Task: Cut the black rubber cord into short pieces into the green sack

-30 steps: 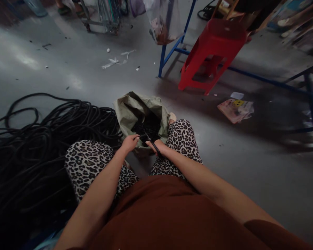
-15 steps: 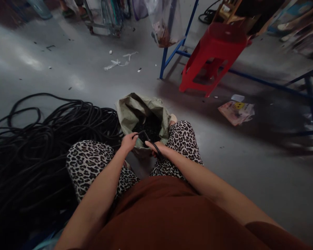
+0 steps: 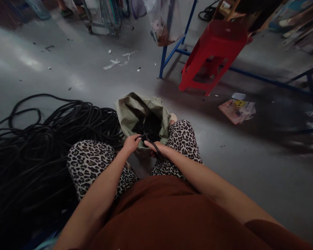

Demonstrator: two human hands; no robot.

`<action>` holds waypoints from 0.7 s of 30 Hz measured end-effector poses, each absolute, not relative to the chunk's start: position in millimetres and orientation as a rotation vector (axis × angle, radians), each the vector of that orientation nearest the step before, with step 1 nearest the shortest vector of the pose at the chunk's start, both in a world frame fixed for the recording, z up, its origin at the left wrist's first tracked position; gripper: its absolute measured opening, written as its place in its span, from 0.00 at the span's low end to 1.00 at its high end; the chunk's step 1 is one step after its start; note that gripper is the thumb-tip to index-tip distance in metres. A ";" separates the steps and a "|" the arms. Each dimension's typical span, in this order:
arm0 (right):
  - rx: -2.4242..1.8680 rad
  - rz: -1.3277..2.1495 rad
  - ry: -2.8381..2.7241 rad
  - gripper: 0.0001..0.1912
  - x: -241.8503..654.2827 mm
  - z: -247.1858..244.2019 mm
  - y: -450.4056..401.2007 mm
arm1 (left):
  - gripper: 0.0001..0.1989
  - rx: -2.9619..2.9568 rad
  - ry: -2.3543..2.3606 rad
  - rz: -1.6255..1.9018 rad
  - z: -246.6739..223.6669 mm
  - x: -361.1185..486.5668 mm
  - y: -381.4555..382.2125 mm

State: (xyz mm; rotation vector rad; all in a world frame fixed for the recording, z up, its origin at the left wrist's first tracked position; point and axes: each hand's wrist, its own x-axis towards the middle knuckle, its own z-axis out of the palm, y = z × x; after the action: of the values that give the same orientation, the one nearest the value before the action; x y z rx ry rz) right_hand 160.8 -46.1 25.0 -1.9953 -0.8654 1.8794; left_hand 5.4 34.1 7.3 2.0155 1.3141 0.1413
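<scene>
My right hand [image 3: 156, 147] is closed on black-handled scissors [image 3: 157, 150], whose blades point up and left over the sack. Just left of the blades, my left hand [image 3: 131, 143] pinches a thin black cord [image 3: 139, 136]. Both hands are above the near rim of an open greenish sack [image 3: 125, 113], which stands on the floor between my feet. Dark pieces [image 3: 152, 126] lie inside it, too dim to make out singly. A big heap of black cord [image 3: 52, 135] spreads over the floor to the left of the sack.
A red stool [image 3: 214, 52] stands at the upper right beside a blue metal frame [image 3: 163, 62]. A clear bag [image 3: 165, 29] hangs from the frame. Plastic packets [image 3: 237, 109] and white scraps [image 3: 116, 63] lie on the floor. A person's foot [image 3: 66, 13] shows at the top left.
My left hand has moved slightly right and down, nearer the scissors. Less of the cord shows between my hands, and the scissor blades look closer to it.
</scene>
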 end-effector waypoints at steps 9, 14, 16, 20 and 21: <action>-1.999 1.864 -0.881 0.34 160.2 20.2 -47.5 | 0.16 2.046 1.217 0.087 12.1 7.2 34.7; -2.031 1.825 -0.825 0.33 159.3 24.1 -47.0 | 0.17 2.065 1.230 0.097 9.1 7.7 35.9; -2.067 1.790 -0.836 0.33 160.0 24.6 -45.3 | 0.18 2.079 1.284 0.095 8.5 5.5 36.6; -2.118 1.731 -0.811 0.32 161.3 23.6 -42.1 | 0.20 2.141 1.356 0.057 7.4 -2.5 38.3; -2.131 1.728 -0.801 0.32 161.3 23.4 -41.6 | 0.19 2.154 1.350 0.041 6.7 -4.4 38.7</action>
State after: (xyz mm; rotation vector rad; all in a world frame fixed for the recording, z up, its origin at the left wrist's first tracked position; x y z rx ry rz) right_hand 161.3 -41.6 23.4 -2.1305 -0.8015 1.7279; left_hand -4.4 38.7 6.7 2.1537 1.3498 0.0406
